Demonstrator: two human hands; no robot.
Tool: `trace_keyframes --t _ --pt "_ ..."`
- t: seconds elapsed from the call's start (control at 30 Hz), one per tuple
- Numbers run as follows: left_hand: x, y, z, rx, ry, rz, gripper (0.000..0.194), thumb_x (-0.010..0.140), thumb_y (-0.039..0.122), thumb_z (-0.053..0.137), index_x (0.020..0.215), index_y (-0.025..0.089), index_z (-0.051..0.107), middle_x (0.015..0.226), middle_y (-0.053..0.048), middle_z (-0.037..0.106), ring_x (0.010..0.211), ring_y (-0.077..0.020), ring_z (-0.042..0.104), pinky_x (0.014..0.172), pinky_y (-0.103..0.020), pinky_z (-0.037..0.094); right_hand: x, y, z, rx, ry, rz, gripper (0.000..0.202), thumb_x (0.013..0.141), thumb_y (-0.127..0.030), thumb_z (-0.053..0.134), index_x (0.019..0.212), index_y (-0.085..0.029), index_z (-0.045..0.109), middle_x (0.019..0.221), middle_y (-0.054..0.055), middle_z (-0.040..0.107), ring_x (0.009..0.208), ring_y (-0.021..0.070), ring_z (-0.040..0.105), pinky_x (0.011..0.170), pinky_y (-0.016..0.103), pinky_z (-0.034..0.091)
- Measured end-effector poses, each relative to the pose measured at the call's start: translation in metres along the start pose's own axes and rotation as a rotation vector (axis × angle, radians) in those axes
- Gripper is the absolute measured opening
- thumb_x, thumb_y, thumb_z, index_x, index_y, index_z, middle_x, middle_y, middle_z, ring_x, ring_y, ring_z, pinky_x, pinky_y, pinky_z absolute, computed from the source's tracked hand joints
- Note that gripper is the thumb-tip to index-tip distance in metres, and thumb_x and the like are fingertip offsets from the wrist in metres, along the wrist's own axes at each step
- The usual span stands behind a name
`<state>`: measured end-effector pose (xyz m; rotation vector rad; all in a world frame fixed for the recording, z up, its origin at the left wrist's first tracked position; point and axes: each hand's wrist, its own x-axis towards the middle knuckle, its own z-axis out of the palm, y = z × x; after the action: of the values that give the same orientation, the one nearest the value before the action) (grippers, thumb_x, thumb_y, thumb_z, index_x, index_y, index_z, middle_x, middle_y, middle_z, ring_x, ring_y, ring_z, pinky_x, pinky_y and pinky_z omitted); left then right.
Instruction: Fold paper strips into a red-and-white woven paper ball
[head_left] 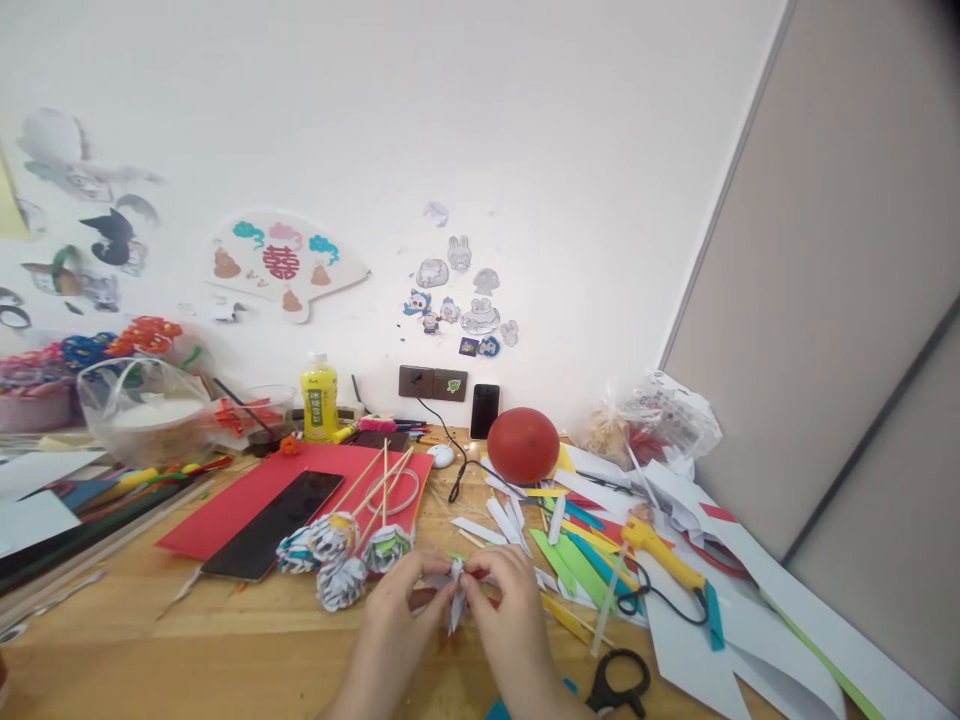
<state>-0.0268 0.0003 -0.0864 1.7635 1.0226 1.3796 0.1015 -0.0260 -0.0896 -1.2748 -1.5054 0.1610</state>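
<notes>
Both hands meet over the wooden table, near its front. My left hand (400, 612) pinches a small folded strip of white paper (455, 612) from the left side. From the right, my right hand (508, 610) closes thumb and fingertips on the same strip, which points down between the hands. A bit of green shows just above the fingertips. Close to my left hand lie several crumpled paper flowers (341, 585) on thin wooden sticks (385, 480). Black-handled scissors (619, 682) lie by my right forearm, their blades hidden.
A yellow hot glue gun (667, 555) with a black cord lies right, among paper scraps (577, 560) and white sheets (780, 620). Behind are a red balloon (523, 446), a propped phone (485, 411) and a yellow bottle (320, 400). A black phone (274, 525) overlaps red card (206, 512).
</notes>
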Motion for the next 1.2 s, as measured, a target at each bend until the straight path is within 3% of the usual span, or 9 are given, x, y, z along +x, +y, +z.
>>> trace_keyframes --t 0.2,0.43,0.77,1.03,1.2 --pt "0.003 0.01 -0.006 0.091 -0.09 0.015 0.003 0.068 0.021 0.06 0.067 0.02 0.057 0.073 -0.001 0.058 0.072 -0.0187 0.059 0.055 -0.024 0.051 0.004 0.002 -0.002 0.13 -0.088 0.072 0.017 0.069 -0.001 0.05 0.071 -0.018 0.052 0.076 0.002 0.054 0.077 0.0186 0.052 0.068 0.028 0.042" --pt "0.006 0.013 -0.01 0.222 -0.137 0.024 0.008 0.071 0.024 0.059 0.066 0.02 0.054 0.067 0.0 0.058 0.064 -0.0175 0.055 0.059 -0.026 0.043 0.016 0.008 -0.018 0.306 -0.317 0.021 0.013 0.071 -0.009 0.056 0.079 -0.019 0.057 0.083 0.001 0.054 0.084 0.0177 0.054 0.077 0.028 0.042" --pt "0.013 0.015 -0.014 0.072 -0.27 -0.064 0.01 0.07 0.027 0.059 0.067 0.02 0.053 0.07 0.0 0.057 0.07 -0.0185 0.055 0.063 -0.027 0.043 0.02 0.007 -0.02 0.421 -0.43 0.235 0.007 0.071 -0.019 0.061 0.077 -0.019 0.056 0.08 -0.001 0.054 0.079 0.0166 0.053 0.069 0.025 0.043" --pt "0.014 0.017 -0.013 0.036 -0.27 -0.108 0.007 0.069 0.024 0.059 0.065 0.019 0.055 0.068 0.001 0.058 0.069 -0.0176 0.056 0.059 -0.024 0.045 0.021 0.006 -0.016 0.315 -0.321 0.204 0.008 0.067 -0.011 0.06 0.069 -0.018 0.057 0.073 -0.002 0.055 0.074 0.0156 0.054 0.067 0.024 0.042" --pt "0.012 0.017 -0.011 0.039 -0.245 -0.127 0.009 0.069 0.025 0.06 0.063 0.019 0.056 0.067 0.001 0.059 0.066 -0.0176 0.058 0.056 -0.024 0.046 0.025 0.0 -0.023 0.254 -0.348 0.153 0.008 0.069 -0.01 0.059 0.07 -0.018 0.06 0.074 -0.001 0.059 0.075 0.016 0.057 0.07 0.025 0.044"
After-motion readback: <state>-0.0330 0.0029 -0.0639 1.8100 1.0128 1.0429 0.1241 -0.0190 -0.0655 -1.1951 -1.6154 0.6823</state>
